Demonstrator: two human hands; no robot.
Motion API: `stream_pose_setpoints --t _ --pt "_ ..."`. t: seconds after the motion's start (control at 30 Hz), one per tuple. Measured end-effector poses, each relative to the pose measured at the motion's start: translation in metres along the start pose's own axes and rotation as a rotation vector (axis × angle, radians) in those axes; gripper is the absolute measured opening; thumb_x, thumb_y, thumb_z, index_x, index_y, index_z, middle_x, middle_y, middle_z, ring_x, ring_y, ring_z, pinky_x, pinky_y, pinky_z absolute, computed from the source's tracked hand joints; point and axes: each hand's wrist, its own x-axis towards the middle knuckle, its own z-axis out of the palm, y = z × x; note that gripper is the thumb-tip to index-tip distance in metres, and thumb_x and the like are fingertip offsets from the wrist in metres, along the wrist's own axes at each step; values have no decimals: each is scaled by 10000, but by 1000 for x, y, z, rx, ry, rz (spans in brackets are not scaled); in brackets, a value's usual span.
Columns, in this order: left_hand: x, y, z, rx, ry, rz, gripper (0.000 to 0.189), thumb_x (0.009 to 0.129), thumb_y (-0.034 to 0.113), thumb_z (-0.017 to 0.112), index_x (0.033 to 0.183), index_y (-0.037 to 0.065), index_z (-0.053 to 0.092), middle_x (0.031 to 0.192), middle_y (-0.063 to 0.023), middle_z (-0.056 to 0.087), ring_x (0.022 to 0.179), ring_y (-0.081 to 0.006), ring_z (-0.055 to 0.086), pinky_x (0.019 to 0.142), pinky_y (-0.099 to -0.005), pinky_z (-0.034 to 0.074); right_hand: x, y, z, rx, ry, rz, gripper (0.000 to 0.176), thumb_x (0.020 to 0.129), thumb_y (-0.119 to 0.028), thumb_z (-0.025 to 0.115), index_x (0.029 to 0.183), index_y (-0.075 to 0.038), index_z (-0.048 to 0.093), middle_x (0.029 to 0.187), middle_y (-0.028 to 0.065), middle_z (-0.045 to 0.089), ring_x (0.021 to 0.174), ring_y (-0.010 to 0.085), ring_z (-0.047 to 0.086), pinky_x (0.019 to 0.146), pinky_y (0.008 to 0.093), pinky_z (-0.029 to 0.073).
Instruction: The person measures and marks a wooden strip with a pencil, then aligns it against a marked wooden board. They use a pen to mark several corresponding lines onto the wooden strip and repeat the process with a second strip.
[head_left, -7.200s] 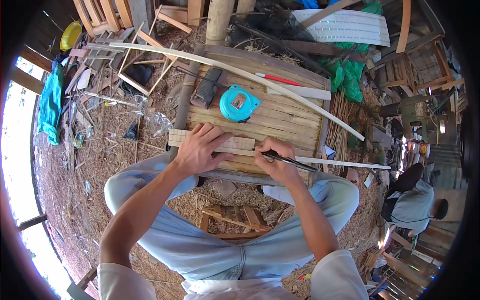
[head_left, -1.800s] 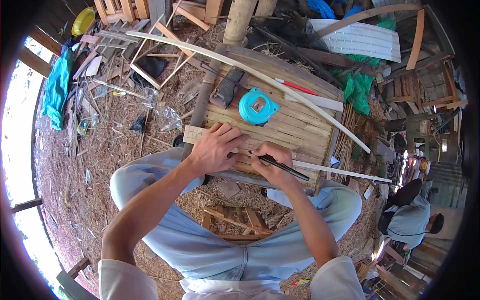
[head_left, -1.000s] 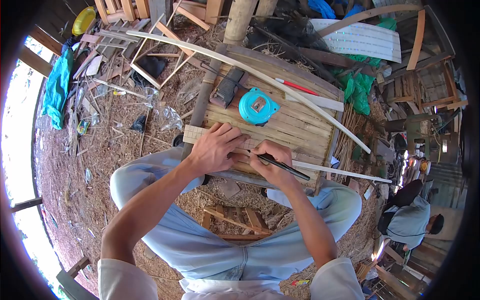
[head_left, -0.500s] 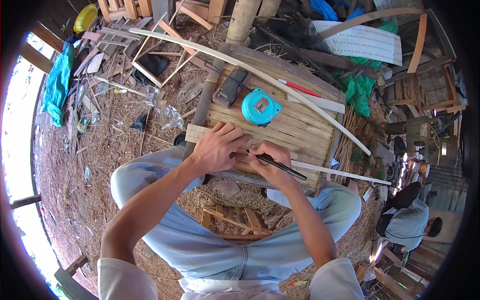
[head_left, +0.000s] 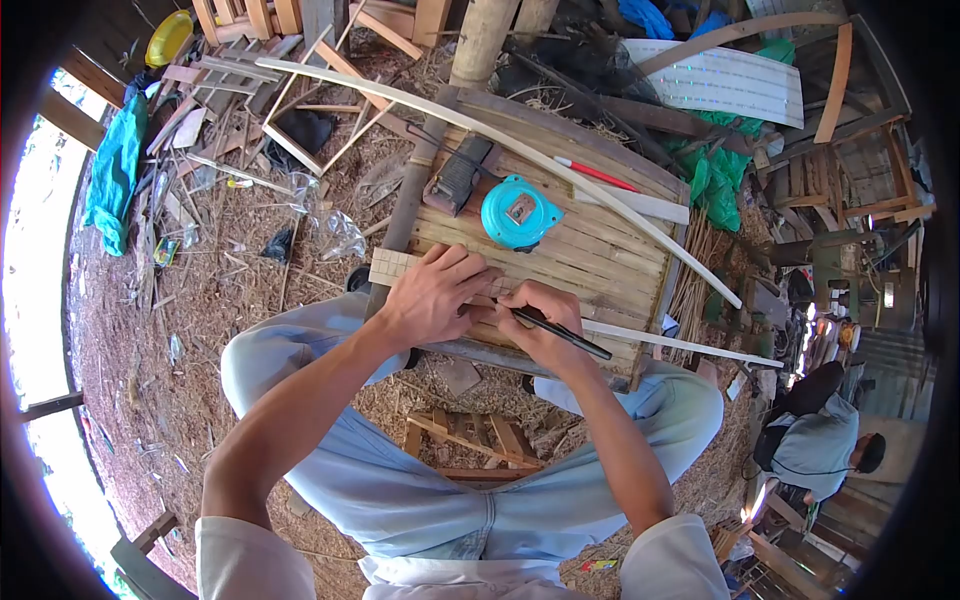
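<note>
My left hand (head_left: 437, 294) presses a short, light wooden strip (head_left: 390, 266) marked with a pencilled grid against the slatted low table (head_left: 600, 262). Close by on its right, my right hand (head_left: 543, 318) grips a black pen (head_left: 572, 337), its writing end down near the strip and largely hidden by the fingers. A thin white strip (head_left: 690, 346) reaches out to the right from beside my right hand. Beyond the hands lie a turquoise tape measure (head_left: 521, 213) and a dark block with a cord (head_left: 460, 176).
A long pale batten (head_left: 500, 134) lies diagonally across the table, near a red pen (head_left: 600, 176) and a short board (head_left: 635, 205). Wood scraps and shavings cover the floor (head_left: 200, 340). A small wooden frame (head_left: 475, 440) is between my legs. Another person (head_left: 815, 450) sits at right.
</note>
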Motion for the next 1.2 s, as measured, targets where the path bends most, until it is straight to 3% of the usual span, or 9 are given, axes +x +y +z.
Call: stream_pose_setpoints --t 0.1,0.17,0.4,0.5,0.57,0.6,0.73,0.93,1.2 --pt "0 0 1 -2 6 0 643 607 234 837 1204 60 675 1157 -49 594 1075 -270 547 968 -419 448 0 -1 -1 -31 -26 16 169 802 -12 750 800 4 582 695 111 618 588 168 559 561 310 468" --pt "0 -1 2 -5 14 2 645 606 234 837 1206 62 676 1155 -48 594 1074 -270 547 968 -420 448 0 -3 -1 18 -4 45 157 793 -43 743 793 -3 591 688 122 594 578 248 579 555 361 471" --pt "1 0 0 29 10 14 599 650 277 839 1187 68 675 1111 -41 592 1027 -255 548 938 -408 454 -1 1 -8 164 109 94 88 820 -19 719 863 -6 644 718 114 644 579 219 593 563 320 482" --pt "1 1 1 19 50 16 546 693 299 829 1164 69 676 1093 -40 588 1011 -247 547 922 -403 456 11 -11 -29 61 176 178 140 830 -39 747 963 -26 703 847 118 678 703 235 631 621 332 496" --pt "3 2 0 0 78 19 520 715 308 822 1154 69 677 1086 -40 586 1004 -244 545 914 -403 457 12 -2 -39 -439 71 -154 274 808 -88 786 1073 -57 725 1029 108 684 911 270 635 744 378 502" --pt "3 2 -2 -2 67 20 510 738 308 798 1164 65 661 1080 -41 574 1020 -243 538 921 -394 458 9 -2 -40 -517 -45 -107 465 753 -167 828 1191 -91 690 1163 102 645 1087 299 579 896 443 467" --pt "3 2 -3 18 63 27 518 755 303 777 1193 64 640 1077 -42 559 1037 -242 530 932 -384 459 -4 -6 -27 -578 -177 -46 701 682 -172 846 1338 -143 602 1241 111 592 1153 300 549 1003 455 421" --pt "2 0 -1 23 65 44 533 744 302 782 1200 65 642 1077 -46 551 1044 -243 526 935 -386 459 -9 4 -25 -517 -142 -65 694 644 -61 792 1313 -135 622 1154 91 592 1124 293 550 964 455 430" --pt "3 1 -1 16 55 28 544 743 327 811 1200 66 672 1083 -45 583 1008 -262 541 935 -408 460 -11 10 -22 -437 -104 -40 649 656 -32 799 1280 -123 647 1130 89 591 1102 286 553 947 448 421"
